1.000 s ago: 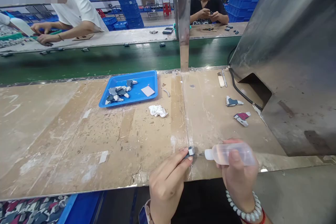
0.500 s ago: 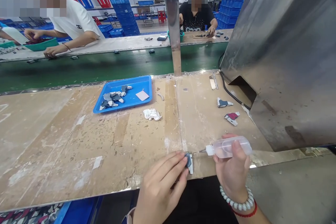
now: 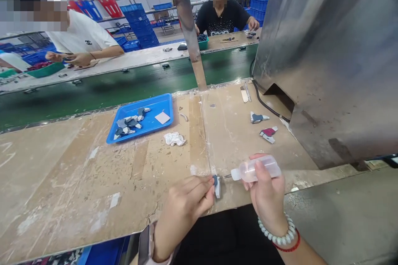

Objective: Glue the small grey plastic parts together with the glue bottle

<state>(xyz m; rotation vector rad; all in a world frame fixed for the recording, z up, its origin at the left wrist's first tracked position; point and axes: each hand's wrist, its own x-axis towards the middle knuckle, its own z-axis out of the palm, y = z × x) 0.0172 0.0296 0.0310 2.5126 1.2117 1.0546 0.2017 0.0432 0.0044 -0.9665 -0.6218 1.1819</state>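
1. My left hand [image 3: 186, 203] sits at the near edge of the surface [image 3: 62, 182]. Its fingers [image 3: 203, 185] are pressed together in a pinch on a small grey-and-white part [image 3: 216, 185], which stands roughly on edge just above the surface.
2. My right hand [image 3: 264, 196] is at 3 o'clock from the left, the two close together. Its fingers [image 3: 257, 169] are wrapped around a clear squeeze bottle [image 3: 256, 168].
3. Key relation: the bottle's long axis runs 3 to 9 o'clock, nearly level. Its thin nozzle [image 3: 226, 176] points at 9 o'clock, straight at the part, and the tip is at or just short of the part's right face; I cannot tell whether they touch. The left hand is the nearer one to the part.
4. At 1 o'clock from the right hand, two small shaped pieces [image 3: 264, 126] lie on the surface, well apart from both hands.
5. At 11 o'clock from the left hand lies a crumpled white wad [image 3: 174, 138]; beyond it is a blue tray [image 3: 155, 105] holding grey scraps.
6. A large metal housing [image 3: 336, 58] fills the 2 o'clock side.
7. Farther out runs a green conveyor belt [image 3: 124, 87]. Across it, two other people work at their own bench.
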